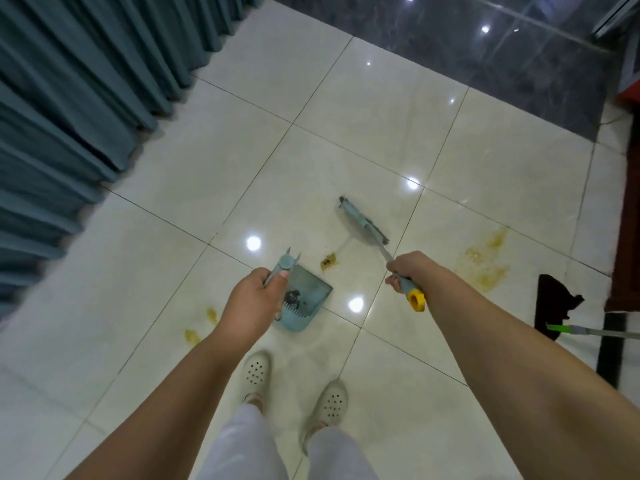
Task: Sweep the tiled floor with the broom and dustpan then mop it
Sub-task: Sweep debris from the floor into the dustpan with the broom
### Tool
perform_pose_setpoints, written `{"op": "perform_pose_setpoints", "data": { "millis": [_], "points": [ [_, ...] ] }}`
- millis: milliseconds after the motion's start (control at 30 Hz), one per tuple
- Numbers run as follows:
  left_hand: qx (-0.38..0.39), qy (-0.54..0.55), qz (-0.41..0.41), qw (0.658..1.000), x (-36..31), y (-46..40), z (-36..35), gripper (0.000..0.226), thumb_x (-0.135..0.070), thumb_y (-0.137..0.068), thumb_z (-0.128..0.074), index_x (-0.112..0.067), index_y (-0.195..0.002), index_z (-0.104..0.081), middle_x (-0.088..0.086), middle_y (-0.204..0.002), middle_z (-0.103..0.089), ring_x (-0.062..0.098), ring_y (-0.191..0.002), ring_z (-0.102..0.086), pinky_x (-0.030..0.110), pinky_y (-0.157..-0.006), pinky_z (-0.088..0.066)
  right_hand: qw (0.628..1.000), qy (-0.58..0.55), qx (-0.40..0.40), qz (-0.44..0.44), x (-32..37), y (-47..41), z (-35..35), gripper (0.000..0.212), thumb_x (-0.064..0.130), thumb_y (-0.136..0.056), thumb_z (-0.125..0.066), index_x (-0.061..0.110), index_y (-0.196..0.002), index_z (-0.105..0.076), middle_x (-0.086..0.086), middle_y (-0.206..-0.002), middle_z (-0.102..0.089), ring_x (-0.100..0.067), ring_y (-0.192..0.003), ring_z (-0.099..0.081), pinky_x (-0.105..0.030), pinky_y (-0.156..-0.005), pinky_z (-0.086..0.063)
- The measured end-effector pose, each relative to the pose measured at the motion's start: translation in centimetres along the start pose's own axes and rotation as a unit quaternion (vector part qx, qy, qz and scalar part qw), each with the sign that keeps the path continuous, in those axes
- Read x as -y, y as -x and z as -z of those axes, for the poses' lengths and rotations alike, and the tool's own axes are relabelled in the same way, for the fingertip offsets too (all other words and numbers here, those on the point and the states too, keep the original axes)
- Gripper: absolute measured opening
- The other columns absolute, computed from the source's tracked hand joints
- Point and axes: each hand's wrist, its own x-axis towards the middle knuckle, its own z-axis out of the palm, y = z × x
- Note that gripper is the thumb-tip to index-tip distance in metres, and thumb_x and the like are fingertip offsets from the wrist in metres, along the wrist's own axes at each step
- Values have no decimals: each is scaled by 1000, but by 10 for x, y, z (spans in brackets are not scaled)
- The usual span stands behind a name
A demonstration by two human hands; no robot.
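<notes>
My left hand [256, 299] grips the handle of a pale blue dustpan [304, 299], which rests on the cream tiled floor [381, 133] with some dark debris inside. My right hand [410, 268] grips the handle of a blue broom [363, 221], its yellow cap sticking out behind my fist. The broom head lies just beyond the dustpan, to its right. A small yellow-brown dirt clump [329, 261] sits between the broom head and the dustpan's mouth. A mop [554, 306] with a black head and green-and-silver handle lies on the floor at the right.
Yellowish stains [485, 261] mark the tiles at the right, and smaller ones [201, 327] at the lower left. Teal curtains [69, 98] hang along the left. Dark glossy tiles [485, 46] begin at the top. Dark wooden furniture [627, 220] stands at the right edge. My white shoes [294, 386] stand below.
</notes>
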Motion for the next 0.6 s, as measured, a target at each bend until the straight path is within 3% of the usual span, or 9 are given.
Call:
{"op": "perform_pose_setpoints", "data": {
  "millis": [200,367,600],
  "points": [
    [-14,-1,16,1000,11,8,-24,41,-42,-96,-45,-2,-92,-56,3,-65,-47,13,-50,-37,26,-47,-29,997,68,-7,17,-14,-24,14,36,10,-98,-48,-7,-130,-42,-22,-96,-54,-15,-50,-41,-12,-29,-37],
    [-11,0,39,999,11,8,-27,42,-44,-94,-46,-3,-93,-55,-2,-57,-45,10,-39,-34,20,-34,-28,984,175,16,24,-46,-14,13,32,12,-97,-49,-5,-124,-47,-16,-73,-56,-17,-48,-49,-20,-36,-43],
    [-10,-22,43,999,11,16,-33,39,-44,-94,-45,-7,-88,-55,0,-59,-48,14,-45,-38,21,-39,-30,969,208,129,-22,-89,38,15,32,13,-96,-44,-3,-124,-48,-17,-78,-61,-12,-39,-44,-18,-39,-40]
  ]
}}
